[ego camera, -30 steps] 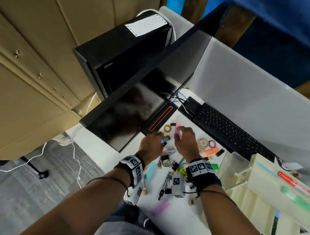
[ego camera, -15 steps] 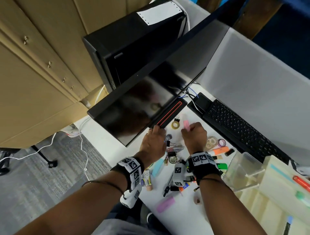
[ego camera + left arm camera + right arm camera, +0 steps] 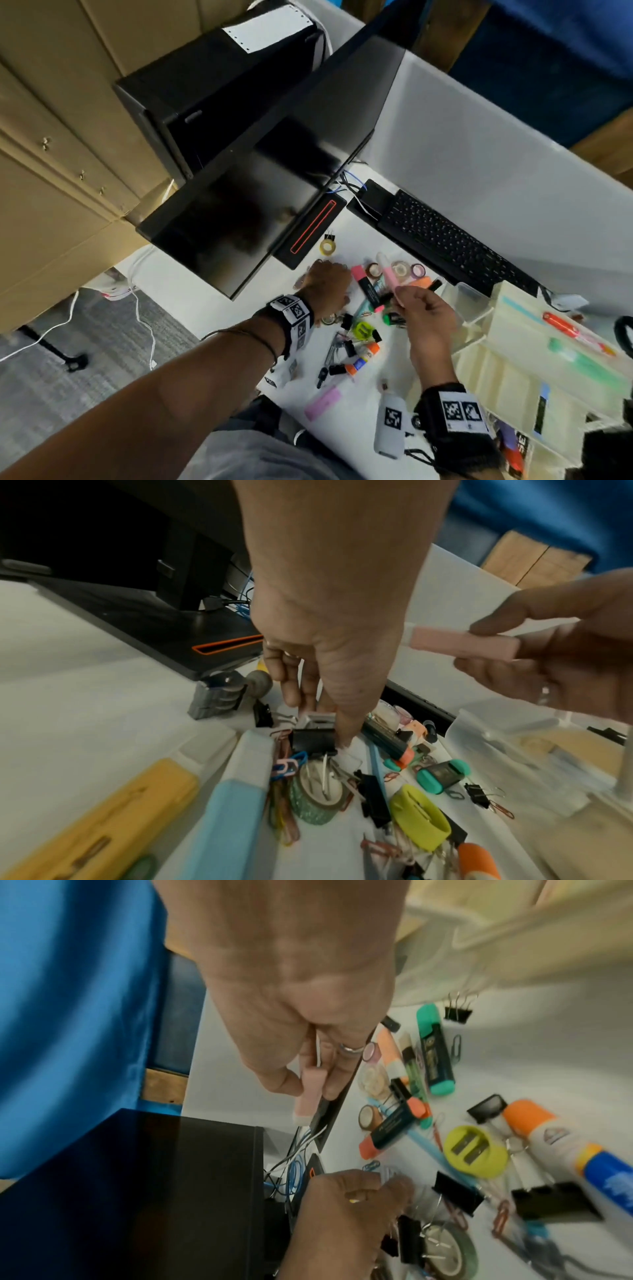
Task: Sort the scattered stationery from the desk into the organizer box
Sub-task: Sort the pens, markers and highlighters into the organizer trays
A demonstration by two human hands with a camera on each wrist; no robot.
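My right hand (image 3: 400, 294) grips a pale pink highlighter (image 3: 388, 274) and holds it in the air above the scattered stationery, left of the cream organizer box (image 3: 513, 377). The right wrist view shows the pink highlighter (image 3: 306, 1104) between thumb and fingers of the right hand (image 3: 308, 1088). My left hand (image 3: 320, 274) reaches down into the pile by the monitor base. In the left wrist view, the left hand (image 3: 318, 715) pinches a small white piece (image 3: 316, 721) beside a black binder clip (image 3: 313, 739). The pink highlighter (image 3: 445, 642) shows at right there.
A black monitor (image 3: 257, 205) and keyboard (image 3: 445, 240) border the pile at the back. Tape rolls (image 3: 399, 269), a dark highlighter (image 3: 368, 287), a yellow sharpener (image 3: 361, 330), a glue stick (image 3: 363, 359), several binder clips and a pink eraser (image 3: 323, 406) lie on the white desk (image 3: 191, 294).
My right hand has lifted the pink highlighter and carried it right, nearer the organizer box. My left hand has stayed over the pile by the monitor base.
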